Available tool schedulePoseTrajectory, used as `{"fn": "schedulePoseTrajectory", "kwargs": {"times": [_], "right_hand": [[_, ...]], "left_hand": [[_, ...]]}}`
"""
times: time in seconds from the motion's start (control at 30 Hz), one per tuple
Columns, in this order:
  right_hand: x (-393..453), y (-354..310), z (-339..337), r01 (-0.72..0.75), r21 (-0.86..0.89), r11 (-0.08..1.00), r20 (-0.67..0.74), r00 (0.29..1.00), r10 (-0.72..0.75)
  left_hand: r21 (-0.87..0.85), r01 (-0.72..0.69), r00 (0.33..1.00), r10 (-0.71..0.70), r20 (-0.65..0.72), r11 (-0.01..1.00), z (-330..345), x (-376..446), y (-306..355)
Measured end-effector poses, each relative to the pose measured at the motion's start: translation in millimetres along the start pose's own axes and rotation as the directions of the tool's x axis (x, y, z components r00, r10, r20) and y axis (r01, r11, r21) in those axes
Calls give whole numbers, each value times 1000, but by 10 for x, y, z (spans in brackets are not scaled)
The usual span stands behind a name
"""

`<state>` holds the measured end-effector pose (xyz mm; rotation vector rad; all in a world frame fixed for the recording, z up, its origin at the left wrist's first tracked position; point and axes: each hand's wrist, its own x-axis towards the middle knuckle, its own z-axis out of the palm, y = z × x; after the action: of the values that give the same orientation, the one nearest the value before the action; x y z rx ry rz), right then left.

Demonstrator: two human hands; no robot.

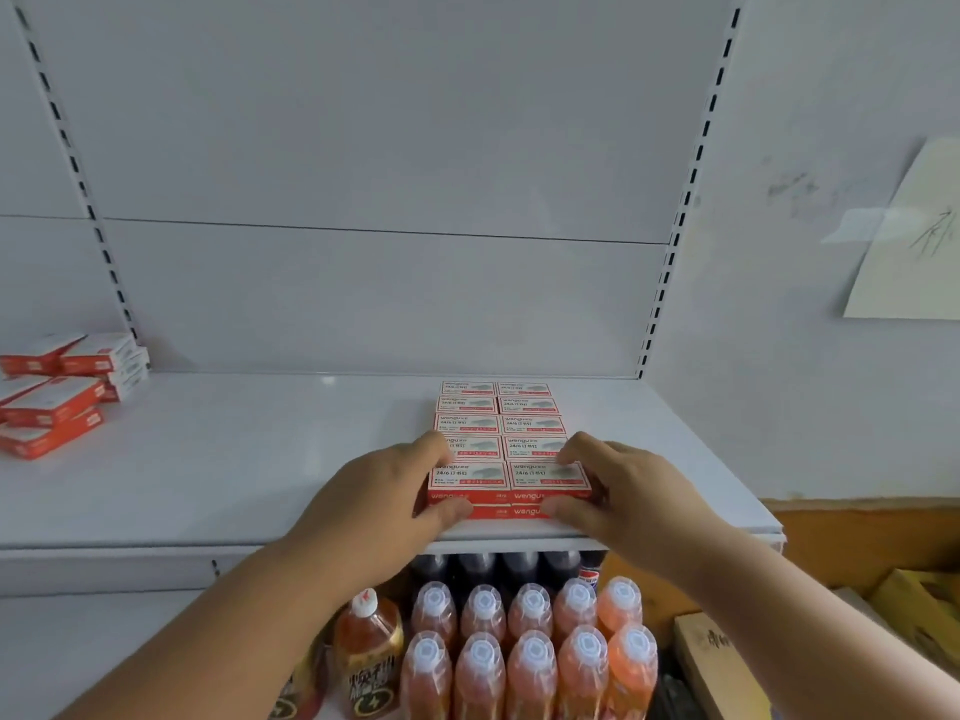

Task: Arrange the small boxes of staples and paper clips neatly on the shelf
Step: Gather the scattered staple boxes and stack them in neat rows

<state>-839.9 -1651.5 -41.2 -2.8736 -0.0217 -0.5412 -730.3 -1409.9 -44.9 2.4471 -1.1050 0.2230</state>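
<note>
Red-and-white staple boxes (511, 433) lie in a tidy block on the white shelf (234, 470), two columns wide, several rows deep and two layers high at the front. My left hand (389, 496) presses the block's left front corner, thumb on the front face, fingers along the side. My right hand (618, 491) mirrors it on the right front corner. Both hands clasp the front stacked boxes between them. At the far left of the shelf lies a loose, untidy pile of similar boxes (62, 392).
Slotted uprights (675, 241) frame the shelf's back panel. Below the shelf stand orange drink bottles (530, 652), dark cola bottles (498, 569) and a tea bottle (369, 652). Cardboard boxes (727, 667) sit lower right. A paper note (914, 236) is taped on the right wall.
</note>
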Motion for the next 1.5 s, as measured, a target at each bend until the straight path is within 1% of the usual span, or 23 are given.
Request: {"fn": "schedulePoseTrajectory", "kwargs": {"times": [0.1,0.2,0.43,0.5,0.53,0.63,0.73,0.83,1.07,1.2,1.3,1.4,1.43,1.5], "right_hand": [[2,-8,28,11,-36,999,-29,1000,-12],[2,-47,22,10,-78,997,-18,1000,-12],[84,-135,-48,-47,-174,984,58,997,58],[81,-139,-58,-61,-205,977,70,995,77],[66,-136,-57,-65,-215,974,55,995,79],[12,-126,-8,-58,-177,983,-33,998,53],[-19,-126,37,-48,-73,996,-65,997,43],[-10,-119,46,-37,-33,999,-83,996,34],[-7,-116,78,-26,-32,999,-109,994,22],[34,-116,77,-40,-20,999,-98,994,38],[48,-127,55,-46,-58,997,-96,995,40],[43,-164,38,-32,-194,980,-172,985,-2],[47,-185,35,-23,-215,976,-196,980,-20],[67,-210,44,26,-208,978,-207,976,-70]], "left_hand": [[59,-53,998,54,-20,997,33,46,-30],[112,-90,995,94,-32,990,83,86,-49],[133,-87,996,90,-13,987,28,180,-31],[191,-86,994,97,-50,978,44,167,-28],[236,-86,991,108,-80,968,53,157,-25],[317,-89,979,142,-149,944,70,117,0],[351,-77,978,139,-153,933,87,84,45],[366,-66,982,126,-141,928,101,88,89],[360,-57,985,111,-131,931,116,83,128],[351,-36,987,89,-136,936,110,108,142],[385,-23,985,86,-148,923,66,88,154],[451,-26,961,146,-234,892,37,63,186],[439,-53,953,176,-245,897,42,75,205],[396,-164,942,263,-210,903,57,126,242]]}}
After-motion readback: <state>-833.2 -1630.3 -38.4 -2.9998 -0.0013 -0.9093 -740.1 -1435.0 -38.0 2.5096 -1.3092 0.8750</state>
